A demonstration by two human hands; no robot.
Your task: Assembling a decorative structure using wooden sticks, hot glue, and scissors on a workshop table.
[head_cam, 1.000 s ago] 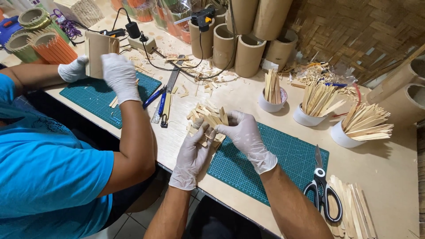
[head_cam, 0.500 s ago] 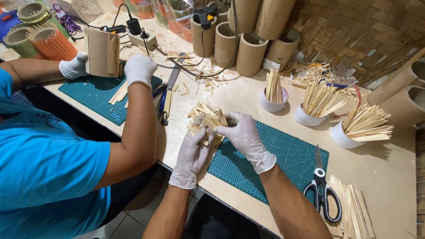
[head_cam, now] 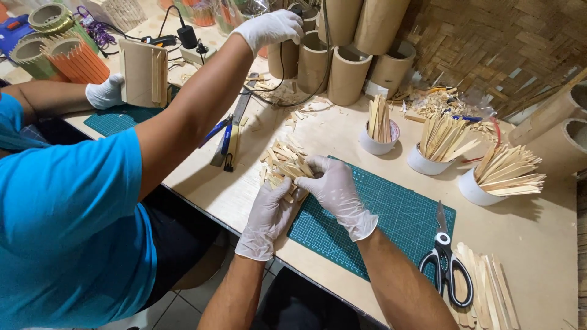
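A bundle of flat wooden sticks (head_cam: pixel 282 164) rests at the left edge of a green cutting mat (head_cam: pixel 391 217). Both my gloved hands grip it: my left hand (head_cam: pixel 268 211) from below, my right hand (head_cam: pixel 333 186) from the right side. A co-worker in a blue shirt sits at my left. That person's gloved hand (head_cam: pixel 272 25) reaches across to a tool among the cardboard tubes (head_cam: pixel 345 73), and the other gloved hand (head_cam: pixel 104 93) holds a stick-covered tube (head_cam: pixel 142 73) upright.
Three white cups of wooden sticks (head_cam: pixel 443 143) stand behind the mat. Black scissors (head_cam: pixel 446 269) and loose sticks (head_cam: pixel 486 290) lie at the right. A utility knife and pens (head_cam: pixel 229 131), cables, a power strip and orange and green stick-covered holders (head_cam: pixel 73 58) sit at the left.
The co-worker's hand has risen from the far mat and reached across to the tubes at the back. My two hands stay on the stick bundle, shifted only slightly.
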